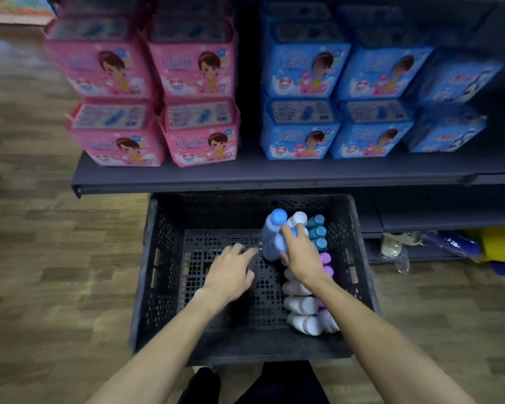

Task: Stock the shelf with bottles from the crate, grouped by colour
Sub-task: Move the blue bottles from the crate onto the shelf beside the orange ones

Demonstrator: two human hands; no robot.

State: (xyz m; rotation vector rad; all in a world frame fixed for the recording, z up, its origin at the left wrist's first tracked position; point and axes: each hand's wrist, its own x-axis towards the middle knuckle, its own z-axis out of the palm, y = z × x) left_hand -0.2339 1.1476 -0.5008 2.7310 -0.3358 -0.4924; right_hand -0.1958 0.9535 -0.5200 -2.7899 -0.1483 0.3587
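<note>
A black perforated crate stands on the floor below the shelf. Bottles fill its right side: several white ones lying in a row, teal-capped ones at the far right, and purple-capped ones behind my wrist. My right hand is shut on a pale bottle with a blue cap. Another blue-capped bottle stands just beyond it. My left hand hovers over the bare crate floor, fingers apart, fingertips close to the held bottle.
The dark shelf board above the crate carries stacked pink packs on the left and blue packs on the right. A lower shelf at right holds a bagged item and blue and yellow goods. Wood-pattern floor surrounds the crate.
</note>
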